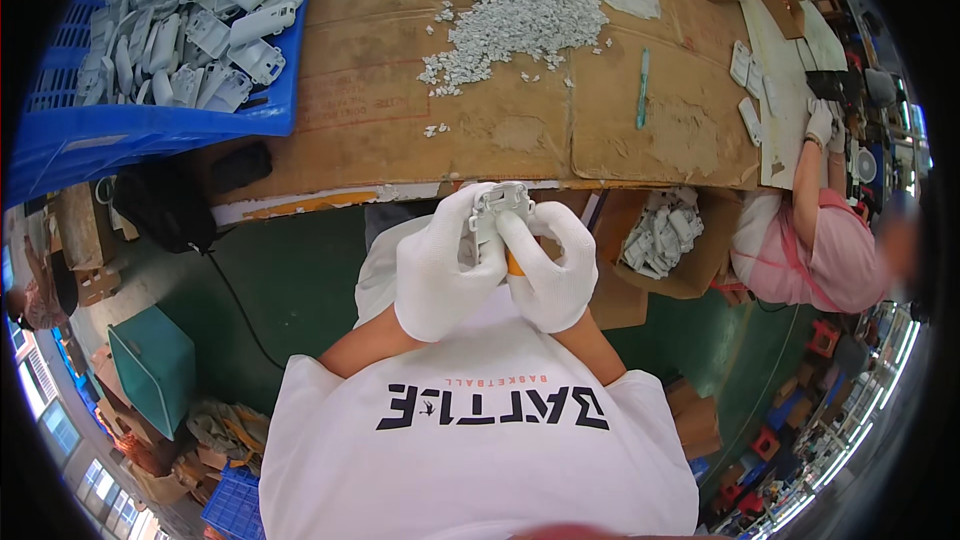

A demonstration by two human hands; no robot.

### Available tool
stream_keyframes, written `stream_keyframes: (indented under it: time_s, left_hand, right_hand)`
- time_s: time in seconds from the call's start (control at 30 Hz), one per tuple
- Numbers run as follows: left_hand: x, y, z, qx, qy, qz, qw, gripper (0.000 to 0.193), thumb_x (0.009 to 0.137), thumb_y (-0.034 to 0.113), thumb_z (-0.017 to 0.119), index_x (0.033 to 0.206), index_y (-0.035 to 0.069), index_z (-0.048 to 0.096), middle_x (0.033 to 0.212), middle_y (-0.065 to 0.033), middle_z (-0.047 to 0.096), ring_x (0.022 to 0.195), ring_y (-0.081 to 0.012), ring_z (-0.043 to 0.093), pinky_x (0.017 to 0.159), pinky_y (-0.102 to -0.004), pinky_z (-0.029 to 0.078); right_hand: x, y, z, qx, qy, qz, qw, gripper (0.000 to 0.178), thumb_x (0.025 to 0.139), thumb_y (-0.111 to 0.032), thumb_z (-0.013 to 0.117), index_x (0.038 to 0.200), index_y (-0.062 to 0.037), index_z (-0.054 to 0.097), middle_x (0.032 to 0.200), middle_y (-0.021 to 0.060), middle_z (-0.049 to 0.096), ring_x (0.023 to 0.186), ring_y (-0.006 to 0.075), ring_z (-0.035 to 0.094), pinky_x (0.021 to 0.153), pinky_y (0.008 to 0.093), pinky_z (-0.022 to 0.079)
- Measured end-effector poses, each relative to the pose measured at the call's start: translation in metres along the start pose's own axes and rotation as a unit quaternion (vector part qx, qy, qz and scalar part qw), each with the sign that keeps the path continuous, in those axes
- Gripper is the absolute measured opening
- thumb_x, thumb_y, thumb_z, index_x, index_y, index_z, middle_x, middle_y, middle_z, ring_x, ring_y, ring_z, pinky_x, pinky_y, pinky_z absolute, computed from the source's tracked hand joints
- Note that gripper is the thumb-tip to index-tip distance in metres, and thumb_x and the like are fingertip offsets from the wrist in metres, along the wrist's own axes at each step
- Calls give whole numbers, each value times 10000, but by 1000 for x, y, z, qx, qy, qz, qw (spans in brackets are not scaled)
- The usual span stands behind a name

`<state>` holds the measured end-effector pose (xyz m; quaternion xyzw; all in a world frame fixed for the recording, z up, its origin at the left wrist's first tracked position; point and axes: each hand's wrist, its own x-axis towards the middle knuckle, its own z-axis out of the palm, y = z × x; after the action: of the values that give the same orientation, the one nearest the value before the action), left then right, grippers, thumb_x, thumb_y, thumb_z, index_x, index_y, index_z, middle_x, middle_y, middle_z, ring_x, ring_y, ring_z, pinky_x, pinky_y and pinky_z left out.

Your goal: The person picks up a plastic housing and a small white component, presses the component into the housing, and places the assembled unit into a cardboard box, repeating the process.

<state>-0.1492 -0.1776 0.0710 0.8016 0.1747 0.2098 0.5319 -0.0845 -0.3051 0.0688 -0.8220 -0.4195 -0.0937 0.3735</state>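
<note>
Both my hands wear white gloves and meet just in front of the table's near edge. My left hand (447,270) is closed around a pale grey plastic housing (503,202), gripping it by its left side. The fingers of my right hand (552,275) press on the housing's face and right side. Something yellow-orange (514,265) shows by my right palm; I cannot make out what it is. Beyond my hands, a heap of tiny pale plastic parts (520,15) lies on the cardboard-covered table (380,140).
A blue crate (170,125) of similar housings stands at the left. A teal pen (643,88) and several loose housings (748,120) lie on the right side. Below the table edge is a carton (710,265) of housings. A person in pink (815,250) works at the right.
</note>
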Motion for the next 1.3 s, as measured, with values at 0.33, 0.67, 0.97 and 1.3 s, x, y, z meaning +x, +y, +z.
stream_keyframes:
  time_s: [0.33, 0.67, 0.97, 1.3]
  left_hand:
    - [1, -3, 2, 28, -33, -34, 998, 430, 834, -26, 660, 1254, 47, 603, 922, -137, 714, 767, -195, 721, 681, -287, 561]
    - [4, 4, 9, 6, -40, -44, 998, 427, 804, -35, 628, 1227, 24, 625, 993, -159, 722, 838, -234, 725, 752, -303, 570]
    - [10, -2, 26, -54, -40, -10, 998, 452, 845, 23, 624, 1292, 43, 563, 1004, -200, 698, 861, -324, 711, 737, -364, 572]
    - [33, -4, 28, 24, -44, -13, 999, 442, 843, 41, 624, 1283, 34, 589, 876, -199, 696, 773, -330, 705, 676, -380, 568]
  right_hand:
    - [-8, 9, 11, -37, 24, -27, 999, 492, 704, -70, 770, 1186, -67, 667, 1089, 92, 567, 815, 224, 649, 658, 309, 542]
    - [-15, 14, 6, -50, -17, 16, 998, 431, 767, 1, 719, 1175, -136, 706, 1171, 113, 577, 967, 275, 676, 787, 346, 581]
    - [-13, 28, -5, -87, -47, -6, 995, 482, 710, -25, 774, 1181, -60, 677, 1167, 110, 578, 902, 267, 673, 739, 340, 571]
    - [4, 43, 12, -32, -28, 15, 999, 520, 715, -58, 792, 1210, -25, 637, 1162, 146, 586, 990, 337, 648, 785, 381, 569]
